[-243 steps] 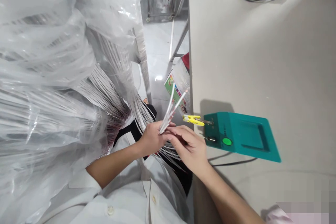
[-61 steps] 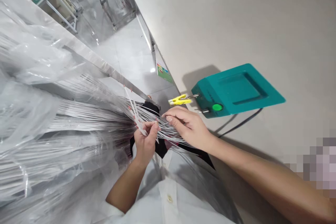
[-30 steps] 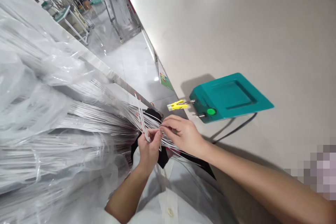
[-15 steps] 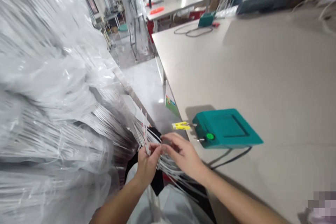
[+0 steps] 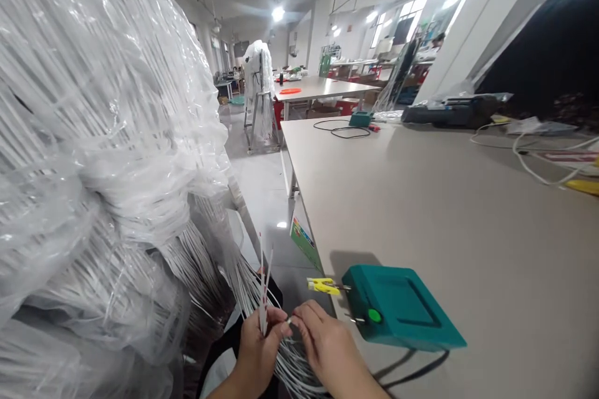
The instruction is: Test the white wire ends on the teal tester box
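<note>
My left hand (image 5: 258,341) is closed on a few thin white wires (image 5: 263,290) that stick upward from its fingers. Right beside it my right hand (image 5: 326,346) pinches another white wire out of the bundle of white wires (image 5: 287,369) lying across my lap. That bundle runs left into a big mass of wires under clear plastic sheeting (image 5: 103,156). Just right of my hands, a teal box with a green button (image 5: 397,314) sits at the table's near edge, a yellow clip (image 5: 322,286) sticking out of its left side.
The long grey table (image 5: 444,199) stretches away on the right, with a black cable loop and a second teal box (image 5: 359,118) far back and white cables (image 5: 538,149) at the right. A colourful carton (image 5: 304,241) leans under the table edge. More tables and a wire rack (image 5: 259,93) stand beyond.
The view has tilted up from my lap toward the room. My hands stay together at the wire bundle, the left still holding upright wires, the right still picking at the bundle.
</note>
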`<act>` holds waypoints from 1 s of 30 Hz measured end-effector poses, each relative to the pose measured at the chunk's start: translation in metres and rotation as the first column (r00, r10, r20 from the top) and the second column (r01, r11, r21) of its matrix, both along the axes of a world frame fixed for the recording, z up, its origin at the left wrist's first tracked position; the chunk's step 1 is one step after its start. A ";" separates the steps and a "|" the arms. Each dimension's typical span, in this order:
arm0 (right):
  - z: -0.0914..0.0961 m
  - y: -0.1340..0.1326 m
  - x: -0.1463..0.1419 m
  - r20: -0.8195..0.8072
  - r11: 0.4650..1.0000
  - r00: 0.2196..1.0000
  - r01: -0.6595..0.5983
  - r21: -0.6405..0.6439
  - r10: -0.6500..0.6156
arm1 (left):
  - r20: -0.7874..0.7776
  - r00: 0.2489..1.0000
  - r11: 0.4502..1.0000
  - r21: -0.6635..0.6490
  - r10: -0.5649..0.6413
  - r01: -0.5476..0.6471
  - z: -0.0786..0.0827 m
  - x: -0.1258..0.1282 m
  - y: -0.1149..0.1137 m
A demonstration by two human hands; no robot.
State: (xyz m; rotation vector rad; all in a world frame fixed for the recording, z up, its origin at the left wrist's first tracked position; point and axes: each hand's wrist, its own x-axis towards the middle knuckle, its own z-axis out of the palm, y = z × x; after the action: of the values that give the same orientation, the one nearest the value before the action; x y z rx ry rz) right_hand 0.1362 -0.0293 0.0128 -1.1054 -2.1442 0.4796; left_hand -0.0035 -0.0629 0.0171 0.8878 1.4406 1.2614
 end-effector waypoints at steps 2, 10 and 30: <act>0.002 0.003 -0.001 -0.109 0.956 0.994 -0.030 -0.293 -0.002 | -0.042 0.999 0.999 0.033 0.002 -0.001 -0.009 -0.002 0.001; -0.001 0.009 -0.009 -0.598 0.172 0.636 -0.602 -0.780 -0.488 | -0.040 0.996 0.995 0.064 -0.074 0.076 -0.009 -0.003 0.005; -0.001 0.022 0.010 0.034 0.991 0.995 -0.088 -0.097 0.092 | 0.172 0.967 0.979 -0.050 -0.188 0.199 -0.020 0.002 0.018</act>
State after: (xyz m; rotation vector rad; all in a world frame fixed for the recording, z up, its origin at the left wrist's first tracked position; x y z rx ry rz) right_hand 0.1457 -0.0072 0.0120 -1.0801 -2.2317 0.6122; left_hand -0.0015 -0.0448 -0.0031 0.8367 1.2260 1.1072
